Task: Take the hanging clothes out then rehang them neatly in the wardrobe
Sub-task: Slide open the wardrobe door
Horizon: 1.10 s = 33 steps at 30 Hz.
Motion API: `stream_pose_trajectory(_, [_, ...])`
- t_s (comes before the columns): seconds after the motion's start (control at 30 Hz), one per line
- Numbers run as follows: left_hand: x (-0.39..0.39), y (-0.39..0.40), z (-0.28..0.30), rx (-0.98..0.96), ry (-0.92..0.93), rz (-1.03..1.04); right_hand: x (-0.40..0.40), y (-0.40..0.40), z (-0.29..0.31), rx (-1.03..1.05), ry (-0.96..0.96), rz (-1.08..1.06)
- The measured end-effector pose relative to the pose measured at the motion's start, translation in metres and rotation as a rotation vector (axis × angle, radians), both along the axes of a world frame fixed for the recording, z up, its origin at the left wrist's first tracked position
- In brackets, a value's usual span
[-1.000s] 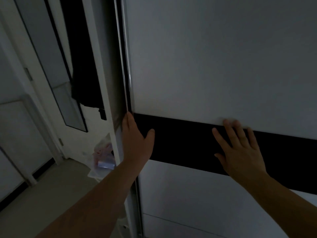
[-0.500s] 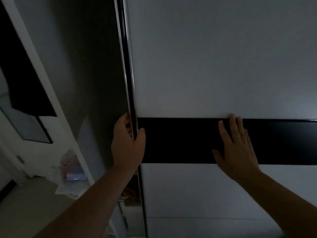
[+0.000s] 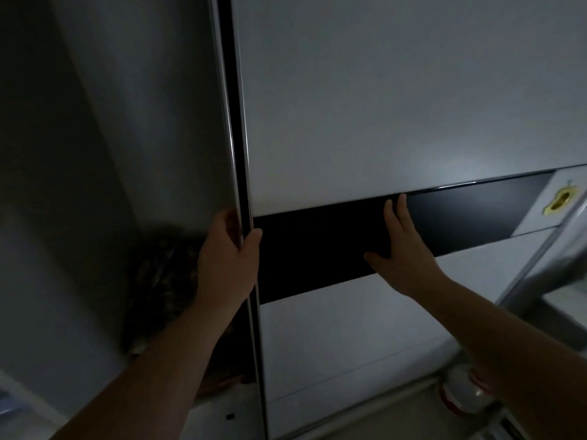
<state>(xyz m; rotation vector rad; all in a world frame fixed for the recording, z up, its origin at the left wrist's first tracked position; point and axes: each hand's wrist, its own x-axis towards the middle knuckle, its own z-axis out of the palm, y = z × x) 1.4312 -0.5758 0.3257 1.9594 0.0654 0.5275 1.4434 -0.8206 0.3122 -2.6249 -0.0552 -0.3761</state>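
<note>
White panel and a black band fill most of what I see: the wardrobe's sliding door. My left hand wraps its metal edge, fingers curled behind and thumb on the front, a closed grip on the door itself. My right hand lies flat and spread on the black band, pressing, holding nothing.

To the left of the edge the wardrobe stands partly open and very dark. Low inside, just beside my left wrist, I make out a mottled, patterned mass that may be fabric; I cannot tell whether it hangs or lies heaped. No rail or hangers show in this light, so the clothes I am after are still inside, mostly hidden.

So I judge the step in hand to be the very first: opening the door to reach the clothes. Nothing has been taken out yet. The next move calls for both hands to push the door rightward together, evenly, until the opening is wide enough to reach the hangers.
</note>
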Motion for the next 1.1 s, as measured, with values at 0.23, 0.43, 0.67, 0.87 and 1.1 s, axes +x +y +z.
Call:
stream_pose_trajectory(0.23, [0.025, -0.064, 0.003, 0.071, 0.002, -0.106, 0.018, -0.061, 0.000, 0.136, 0.010, -0.042])
stream_pose_trajectory(0.43, [0.044, -0.132, 0.002, 0.073, -0.016, -0.088, 0.040, -0.124, -0.004, 0.241, -0.029, -0.061])
stream_pose_trajectory(0.67, [0.065, -0.210, 0.006, 0.121, -0.023, -0.087, 0.057, -0.187, 0.003, 0.310, 0.001, -0.081])
stream_pose_trajectory(0.87, [0.083, -0.260, 0.006, 0.068, 0.060, -0.207, 0.054, -0.197, -0.002, 0.293, 0.042, -0.036])
stream_pose_trajectory(1.1, [0.101, -0.297, 0.009, 0.074, 0.066, -0.352, 0.059, -0.213, -0.001, 0.317, 0.035, -0.077])
